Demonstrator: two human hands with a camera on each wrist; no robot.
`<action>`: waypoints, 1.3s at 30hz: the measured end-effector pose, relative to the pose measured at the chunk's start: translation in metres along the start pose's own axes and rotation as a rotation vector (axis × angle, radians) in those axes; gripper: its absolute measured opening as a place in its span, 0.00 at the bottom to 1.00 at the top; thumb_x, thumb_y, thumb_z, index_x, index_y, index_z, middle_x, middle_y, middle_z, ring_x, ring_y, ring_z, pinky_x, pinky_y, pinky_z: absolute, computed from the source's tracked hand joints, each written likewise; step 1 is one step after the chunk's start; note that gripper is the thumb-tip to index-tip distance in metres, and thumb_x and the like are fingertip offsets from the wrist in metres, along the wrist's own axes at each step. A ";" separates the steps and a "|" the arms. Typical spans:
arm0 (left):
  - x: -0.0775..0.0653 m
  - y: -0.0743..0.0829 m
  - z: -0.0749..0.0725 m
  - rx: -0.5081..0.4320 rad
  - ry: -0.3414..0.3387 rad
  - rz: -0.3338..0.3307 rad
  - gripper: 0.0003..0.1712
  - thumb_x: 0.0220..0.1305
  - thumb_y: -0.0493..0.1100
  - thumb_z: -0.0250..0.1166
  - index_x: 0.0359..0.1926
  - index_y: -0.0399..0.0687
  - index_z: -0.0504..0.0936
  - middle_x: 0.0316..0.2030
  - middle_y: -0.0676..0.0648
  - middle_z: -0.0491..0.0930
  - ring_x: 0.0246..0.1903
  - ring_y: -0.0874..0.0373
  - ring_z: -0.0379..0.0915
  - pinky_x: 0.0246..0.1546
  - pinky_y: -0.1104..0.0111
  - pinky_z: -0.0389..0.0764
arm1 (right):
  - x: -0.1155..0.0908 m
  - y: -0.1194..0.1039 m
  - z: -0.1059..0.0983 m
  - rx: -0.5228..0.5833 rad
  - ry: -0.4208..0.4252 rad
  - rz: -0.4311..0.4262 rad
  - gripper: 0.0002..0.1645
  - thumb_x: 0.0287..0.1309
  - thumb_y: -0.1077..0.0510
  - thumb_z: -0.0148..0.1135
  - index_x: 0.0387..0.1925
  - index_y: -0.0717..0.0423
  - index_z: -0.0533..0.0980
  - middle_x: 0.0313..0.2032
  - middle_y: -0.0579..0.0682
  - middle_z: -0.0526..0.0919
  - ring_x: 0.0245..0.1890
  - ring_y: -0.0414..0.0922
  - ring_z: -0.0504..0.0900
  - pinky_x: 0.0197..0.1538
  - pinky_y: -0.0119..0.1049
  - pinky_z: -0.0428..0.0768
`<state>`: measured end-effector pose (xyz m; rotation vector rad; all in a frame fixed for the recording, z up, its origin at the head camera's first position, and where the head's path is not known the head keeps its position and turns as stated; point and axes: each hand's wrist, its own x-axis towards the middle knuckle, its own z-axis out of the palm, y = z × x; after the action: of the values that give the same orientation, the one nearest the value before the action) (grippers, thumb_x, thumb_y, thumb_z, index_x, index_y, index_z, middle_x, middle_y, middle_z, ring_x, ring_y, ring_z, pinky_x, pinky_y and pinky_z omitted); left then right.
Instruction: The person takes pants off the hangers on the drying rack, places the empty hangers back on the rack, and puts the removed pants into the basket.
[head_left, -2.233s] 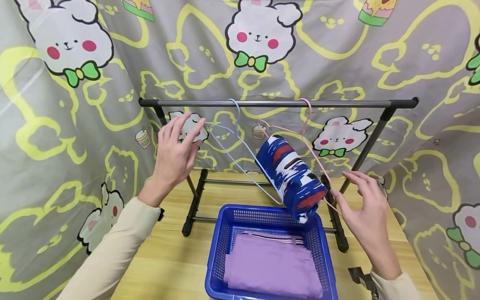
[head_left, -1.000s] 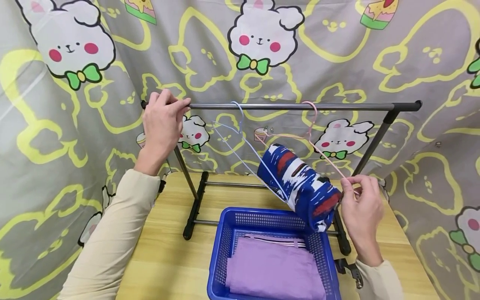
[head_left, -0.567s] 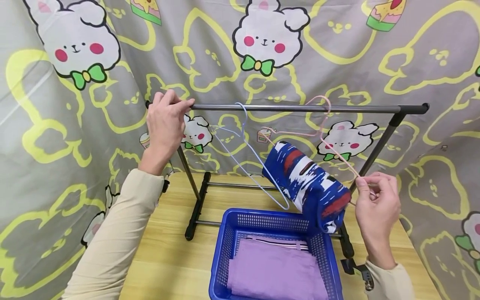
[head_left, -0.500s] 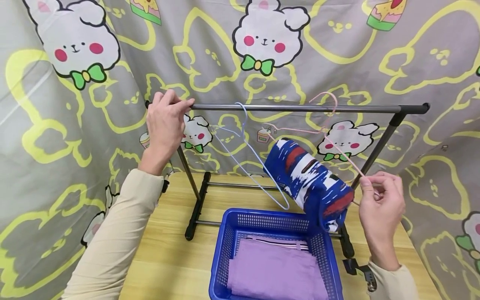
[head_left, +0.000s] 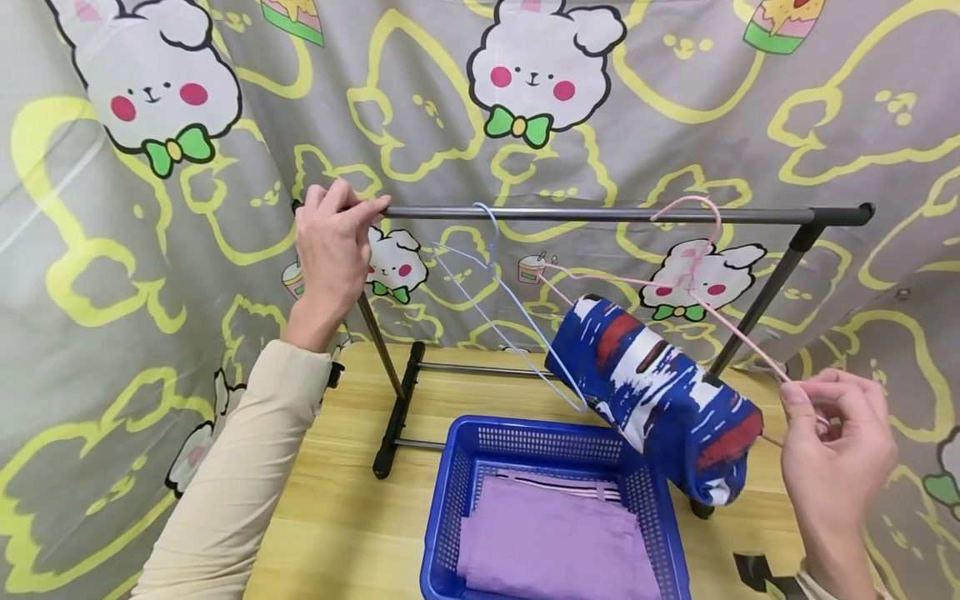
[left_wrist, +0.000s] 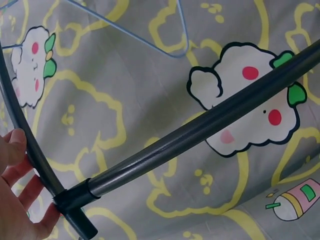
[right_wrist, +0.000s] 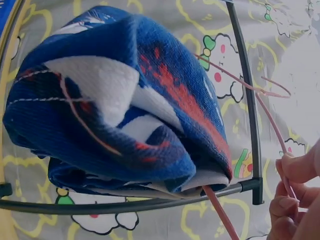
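My left hand (head_left: 333, 246) holds the left end of the grey rail (head_left: 420, 212) of a clothes rack; in the left wrist view its fingers (left_wrist: 34, 190) curl round the bar. My right hand (head_left: 840, 450) pinches the sloping right arm of a pink clothes hanger (head_left: 738, 332) between thumb and fingers. A folded blue garment with white and red patches (head_left: 652, 392) hangs over the hanger's lower bar, tilted down to the right. The pink hook shows in front of the rail, its tip visible. A light-blue clothes hanger (head_left: 525, 317) hangs bare from the rail's middle.
Below the rail, a blue plastic basket (head_left: 442, 508) holds folded purple cloth (head_left: 555, 533) and a striped piece. The rack's black feet (head_left: 397, 417) stand on a wood-grain table (head_left: 330, 517). Grey curtain (head_left: 262, 50) with rabbit prints surrounds it.
My left hand has gone up from the air onto the rail. My right hand has taken the pink hanger, lifted its hook off the rail and drawn it right and closer with the garment.
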<state>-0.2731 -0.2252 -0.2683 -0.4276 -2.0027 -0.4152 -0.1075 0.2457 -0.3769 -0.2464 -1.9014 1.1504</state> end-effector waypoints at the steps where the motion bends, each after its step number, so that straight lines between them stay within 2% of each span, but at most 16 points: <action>1: 0.000 -0.001 -0.001 0.001 0.004 0.001 0.11 0.71 0.41 0.64 0.46 0.47 0.92 0.32 0.44 0.76 0.37 0.42 0.67 0.36 0.55 0.61 | -0.002 0.001 -0.002 0.002 -0.005 0.004 0.09 0.62 0.71 0.66 0.35 0.79 0.77 0.40 0.33 0.74 0.31 0.32 0.71 0.31 0.17 0.68; 6: -0.003 -0.004 -0.004 -0.016 0.013 -0.026 0.11 0.70 0.43 0.65 0.46 0.49 0.92 0.32 0.44 0.76 0.38 0.42 0.67 0.36 0.54 0.62 | -0.012 0.007 -0.010 -0.023 -0.026 0.025 0.06 0.62 0.73 0.66 0.35 0.77 0.76 0.41 0.32 0.73 0.31 0.32 0.71 0.32 0.18 0.68; 13: -0.005 -0.008 -0.008 -0.155 0.061 -0.156 0.07 0.61 0.40 0.74 0.40 0.46 0.93 0.32 0.43 0.79 0.37 0.42 0.66 0.43 0.55 0.63 | -0.025 0.016 -0.017 -0.024 -0.048 0.056 0.07 0.59 0.74 0.67 0.32 0.77 0.77 0.40 0.33 0.75 0.33 0.32 0.72 0.33 0.15 0.69; 18: -0.008 -0.009 -0.010 -0.184 0.071 -0.182 0.07 0.60 0.39 0.74 0.41 0.46 0.93 0.33 0.43 0.80 0.37 0.43 0.66 0.45 0.57 0.62 | -0.035 0.024 -0.020 -0.023 -0.087 0.063 0.06 0.58 0.75 0.67 0.32 0.78 0.77 0.40 0.34 0.76 0.32 0.32 0.73 0.33 0.14 0.70; 24: -0.013 -0.008 -0.002 -0.288 0.118 -0.134 0.09 0.61 0.40 0.74 0.42 0.45 0.93 0.39 0.43 0.83 0.40 0.42 0.68 0.46 0.64 0.62 | -0.051 0.033 -0.024 -0.022 -0.115 0.045 0.05 0.55 0.78 0.67 0.30 0.77 0.77 0.39 0.33 0.77 0.27 0.30 0.72 0.30 0.13 0.69; 27: -0.016 -0.007 0.004 -0.295 0.075 -0.086 0.14 0.61 0.40 0.75 0.48 0.45 0.91 0.45 0.41 0.82 0.46 0.41 0.68 0.49 0.62 0.65 | -0.054 0.036 -0.027 -0.024 -0.116 0.042 0.05 0.54 0.78 0.68 0.29 0.76 0.77 0.38 0.33 0.77 0.28 0.29 0.73 0.29 0.13 0.68; 31: -0.021 -0.009 0.002 -0.281 -0.019 -0.011 0.24 0.61 0.40 0.76 0.59 0.44 0.86 0.55 0.38 0.78 0.56 0.41 0.66 0.57 0.54 0.68 | -0.055 0.037 -0.027 -0.016 -0.158 0.044 0.06 0.53 0.79 0.68 0.27 0.74 0.78 0.38 0.34 0.79 0.29 0.29 0.74 0.29 0.13 0.70; 35: -0.034 -0.010 -0.006 -0.293 -0.051 0.026 0.31 0.58 0.34 0.77 0.64 0.42 0.82 0.66 0.37 0.73 0.69 0.42 0.62 0.72 0.52 0.59 | -0.057 0.032 -0.021 0.014 -0.223 0.030 0.06 0.53 0.81 0.67 0.28 0.73 0.79 0.39 0.39 0.78 0.29 0.32 0.74 0.29 0.14 0.71; 37: -0.044 -0.010 -0.010 -0.303 -0.058 0.034 0.32 0.57 0.32 0.77 0.65 0.42 0.81 0.70 0.38 0.70 0.74 0.44 0.58 0.75 0.52 0.54 | -0.058 0.029 -0.018 0.023 -0.254 0.009 0.07 0.53 0.82 0.66 0.29 0.73 0.78 0.38 0.41 0.77 0.29 0.34 0.72 0.28 0.15 0.71; 39: -0.056 -0.010 -0.013 -0.321 -0.068 0.038 0.33 0.56 0.32 0.77 0.65 0.42 0.80 0.72 0.38 0.67 0.75 0.44 0.55 0.75 0.52 0.54 | -0.058 0.026 -0.015 0.036 -0.287 -0.015 0.07 0.53 0.83 0.65 0.30 0.74 0.78 0.38 0.43 0.76 0.30 0.35 0.72 0.28 0.16 0.71</action>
<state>-0.2431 -0.2467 -0.3134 -0.6861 -1.9947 -0.7108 -0.0679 0.2371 -0.4284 -0.0475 -2.1241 1.2626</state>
